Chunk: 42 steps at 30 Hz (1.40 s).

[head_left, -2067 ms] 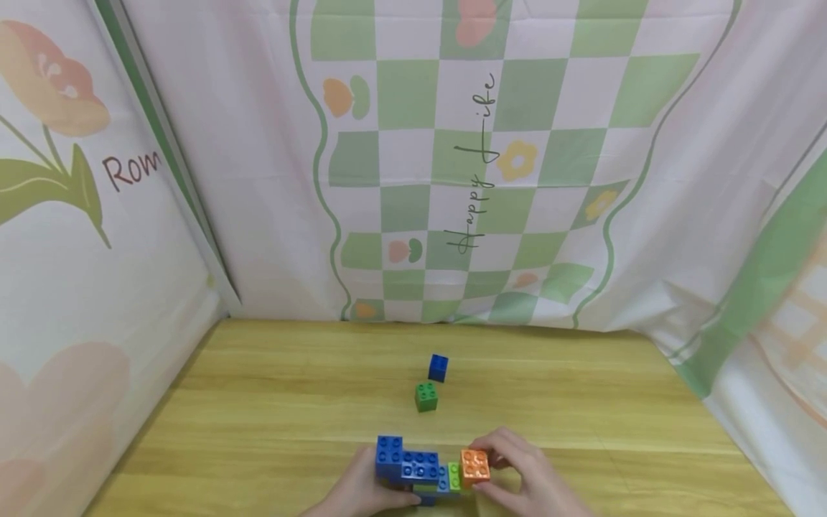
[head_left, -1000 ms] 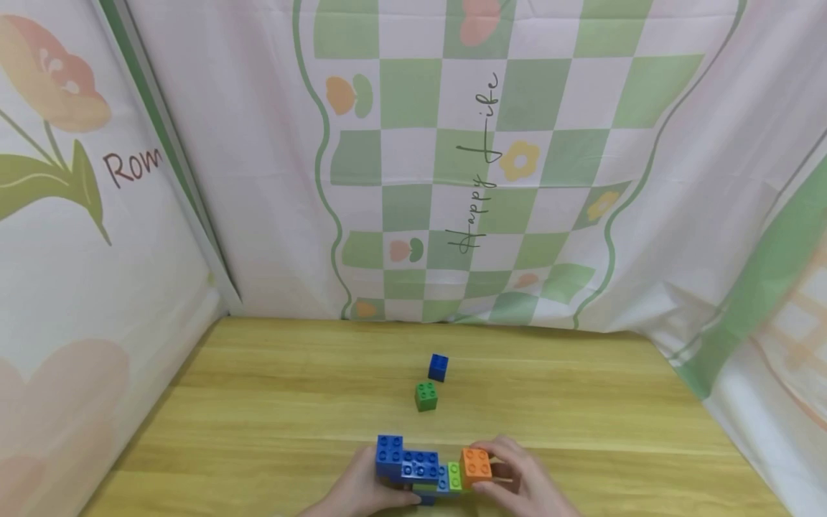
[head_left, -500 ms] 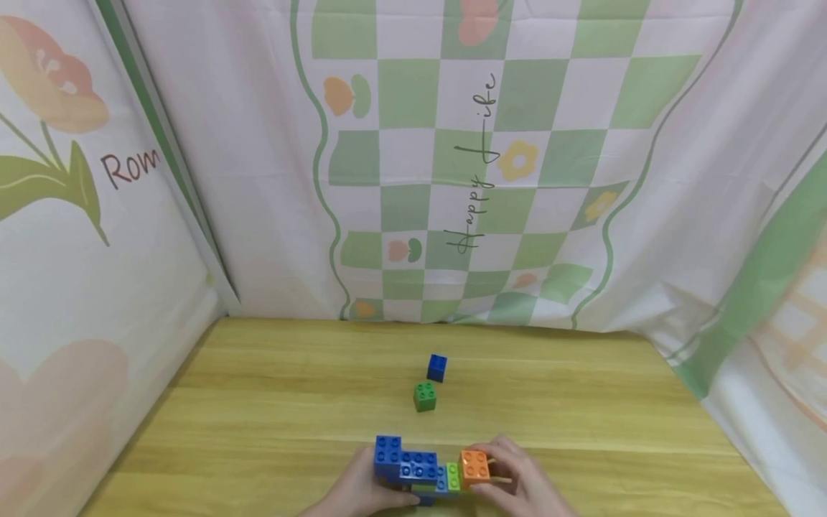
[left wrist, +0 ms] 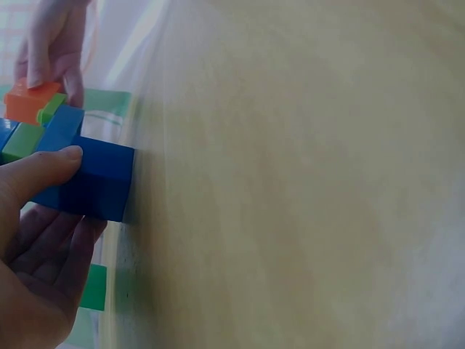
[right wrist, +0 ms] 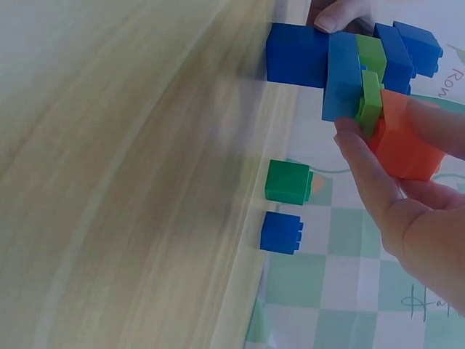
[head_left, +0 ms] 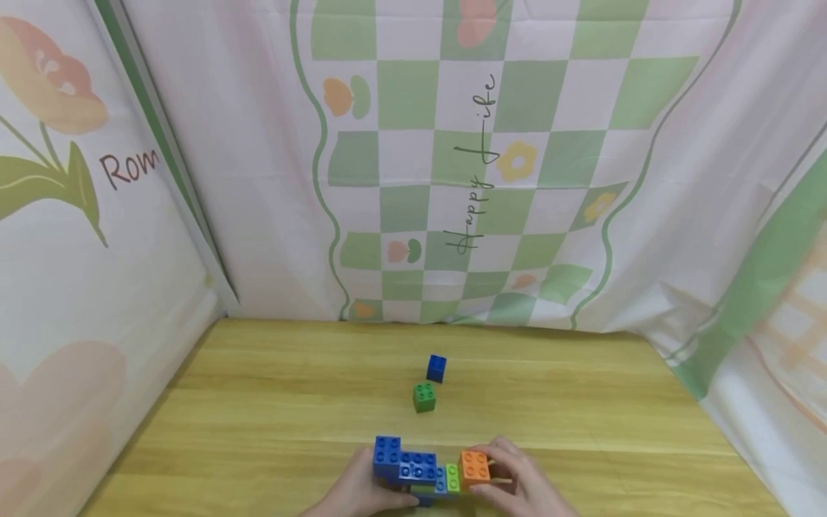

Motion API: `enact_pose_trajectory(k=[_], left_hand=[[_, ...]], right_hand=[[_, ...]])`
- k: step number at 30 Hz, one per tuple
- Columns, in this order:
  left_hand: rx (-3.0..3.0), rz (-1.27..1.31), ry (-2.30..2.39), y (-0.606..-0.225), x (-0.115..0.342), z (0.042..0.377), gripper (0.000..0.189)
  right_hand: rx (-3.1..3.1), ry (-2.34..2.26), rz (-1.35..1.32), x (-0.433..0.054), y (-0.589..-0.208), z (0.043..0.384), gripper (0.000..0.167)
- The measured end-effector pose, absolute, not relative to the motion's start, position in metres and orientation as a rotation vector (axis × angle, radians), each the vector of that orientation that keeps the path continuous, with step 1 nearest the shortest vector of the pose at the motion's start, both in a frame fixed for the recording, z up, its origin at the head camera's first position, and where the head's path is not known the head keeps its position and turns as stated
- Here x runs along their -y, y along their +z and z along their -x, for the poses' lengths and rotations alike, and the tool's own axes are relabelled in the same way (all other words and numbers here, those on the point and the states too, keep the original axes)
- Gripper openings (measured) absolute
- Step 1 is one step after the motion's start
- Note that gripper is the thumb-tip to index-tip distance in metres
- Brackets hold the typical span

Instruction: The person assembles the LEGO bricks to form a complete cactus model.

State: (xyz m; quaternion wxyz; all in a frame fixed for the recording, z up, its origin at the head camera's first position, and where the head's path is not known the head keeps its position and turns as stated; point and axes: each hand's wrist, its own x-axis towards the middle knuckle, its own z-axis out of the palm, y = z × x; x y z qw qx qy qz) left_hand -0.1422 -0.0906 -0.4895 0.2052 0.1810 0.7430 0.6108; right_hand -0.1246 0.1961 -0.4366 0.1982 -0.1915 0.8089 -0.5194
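Note:
At the near edge of the head view stands a joined stack of toy building blocks (head_left: pixel 418 467), dark blue, lighter blue and lime green. My left hand (head_left: pixel 362 485) grips it from the left, its thumb (left wrist: pixel 54 171) pressed on the blue blocks in the left wrist view. On the other side my right hand (head_left: pixel 526 481) pinches an orange block (head_left: pixel 474 468) between thumb and fingers. The orange block sits right against the thin lime-green block (right wrist: pixel 370 102) at the stack's right end. The left hand's other fingers are partly hidden behind the blocks.
A loose green block (head_left: pixel 424 398) lies on the wooden table (head_left: pixel 291 402) beyond the hands, with a small dark blue block (head_left: pixel 436 368) just behind it. A printed curtain (head_left: pixel 413 215) hangs along the table's far edge, and more patterned cloth (head_left: pixel 71 287) closes off the left.
Both hands keep their holds on the stack and the orange block. The right hand's fingers have shifted slightly around the orange block; the loose blocks stay put.

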Motion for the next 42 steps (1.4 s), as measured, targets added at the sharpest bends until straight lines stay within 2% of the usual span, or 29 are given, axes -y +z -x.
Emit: enact_pose_trajectory(k=[33,42], left_hand=[[-2.088,-0.484,1.698,-0.4915,0.0919,0.1428,0.051],[-2.083,-0.505,1.694,-0.4924,0.0902,0.1435,0.053]], right_hand=[[-2.331,-1.426,0.635,-0.1918,-0.4351,0.124,0.051],[-2.366,-1.394,0.625,-0.1936,-0.4364,0.1256,0.045]])
